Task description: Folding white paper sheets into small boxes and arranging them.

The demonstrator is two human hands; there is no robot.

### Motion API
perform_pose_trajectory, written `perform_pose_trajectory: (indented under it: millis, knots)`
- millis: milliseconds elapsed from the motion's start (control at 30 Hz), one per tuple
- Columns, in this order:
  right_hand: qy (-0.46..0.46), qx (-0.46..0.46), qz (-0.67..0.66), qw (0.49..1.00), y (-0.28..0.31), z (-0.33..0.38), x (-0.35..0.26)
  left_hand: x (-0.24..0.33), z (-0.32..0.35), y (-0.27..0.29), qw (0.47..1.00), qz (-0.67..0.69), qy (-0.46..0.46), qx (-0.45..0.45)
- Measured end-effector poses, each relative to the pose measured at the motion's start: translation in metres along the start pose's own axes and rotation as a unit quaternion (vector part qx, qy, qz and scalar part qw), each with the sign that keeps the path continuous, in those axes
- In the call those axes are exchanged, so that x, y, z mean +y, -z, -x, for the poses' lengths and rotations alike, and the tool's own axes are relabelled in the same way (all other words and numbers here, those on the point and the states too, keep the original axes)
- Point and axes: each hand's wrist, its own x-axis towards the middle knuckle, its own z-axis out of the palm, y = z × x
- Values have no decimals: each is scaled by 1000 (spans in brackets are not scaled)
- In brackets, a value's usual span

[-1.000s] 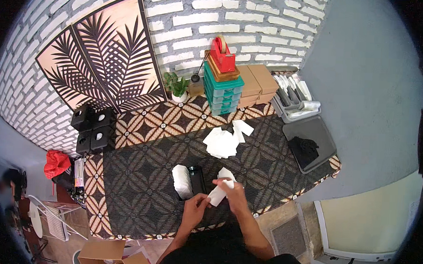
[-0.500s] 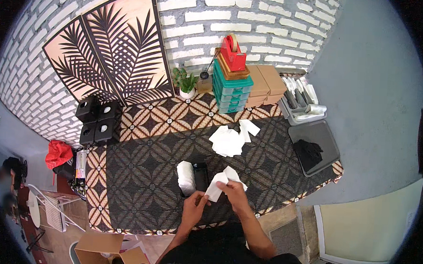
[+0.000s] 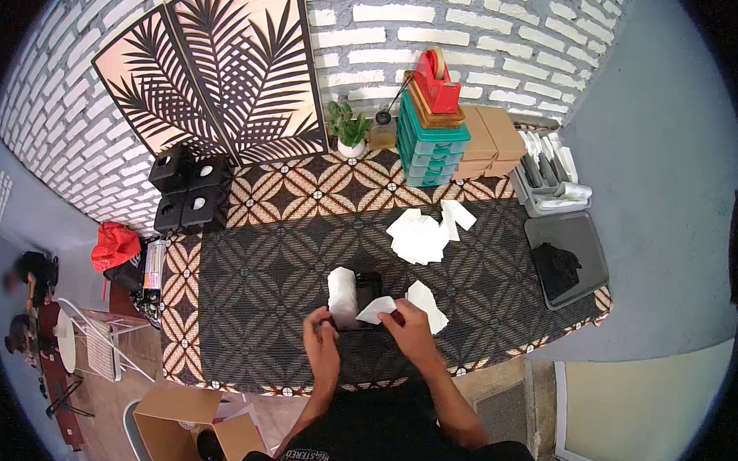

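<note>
Our R hand (image 3: pixel 411 331) has thumb & fingers clamped on a folded white sheet (image 3: pixel 376 310), pinched at its R end, the free end sticking out L over the near part of a black tray (image 3: pixel 369 282). Our L hand (image 3: pixel 321 344) is loosely curled, thumb & fingers a bit apart, just beside the near L corner of a white stack (image 3: pixel 341 294); can't tell if the fingertips touch it. Stack runs along the tray's L side. Both forearms come up from the lower edge & lean inward, R wrist bent toward the tray, L hand pointing fwd.

Just R of our R hand: a few white sheets (image 3: pixel 427 307), overlapping. Farther fwd, a loose white pile (image 3: pixel 418 237), spread in a fan on the dark mat (image 3: pixel 259 292) that covers most of the table (image 3: pixel 181 338).

Writing: a round emblem w/ pale lettering (image 3: pixel 305 458) on our dark shirt (image 3: pixel 368 428); also white print on a black bag (image 3: pixel 128 273) under a red bag (image 3: pixel 115 247), off the table's L side.

Table's R end: gray tray (image 3: pixel 585 273) w/ black cloth (image 3: pixel 555 266), & behind it a bin of packets (image 3: pixel 544 176). Along the back: brown boxes (image 3: pixel 492 137), teal drawers (image 3: pixel 430 151) w/ a red tape dispenser (image 3: pixel 438 92) on top, potted plant (image 3: pixel 350 131); black boxes (image 3: pixel 189 194) stacked back L.
</note>
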Motion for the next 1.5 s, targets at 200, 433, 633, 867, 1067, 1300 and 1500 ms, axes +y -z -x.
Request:
perform_pose_trajectory:
  millis: [200, 433, 633, 867, 1067, 1300, 1500]
  knots:
    - [99, -57, 36, 993, -42, -7, 9, -22, -15, 13, 999, -30, 34, 23]
    - [12, -66, -17, 998, -49, -3, 7, -29, -15, 18, 994, -102, 21, -21]
    - [85, -75, 65, 991, -58, -10, 10, -35, -16, 14, 995, -95, 8, -30]
    - [18, 23, -18, 999, -61, -14, 0, -11, -24, 9, 984, -173, 4, -35]
    - [57, 9, 39, 998, -65, -18, 0, -27, -34, 14, 991, -133, -28, -9]
    - [47, -23, 38, 998, -52, -17, -9, -16, -27, 14, 989, -144, 5, -18]
    - [73, -53, 52, 995, -56, -14, 4, -34, -28, 13, 993, -114, -25, -31]
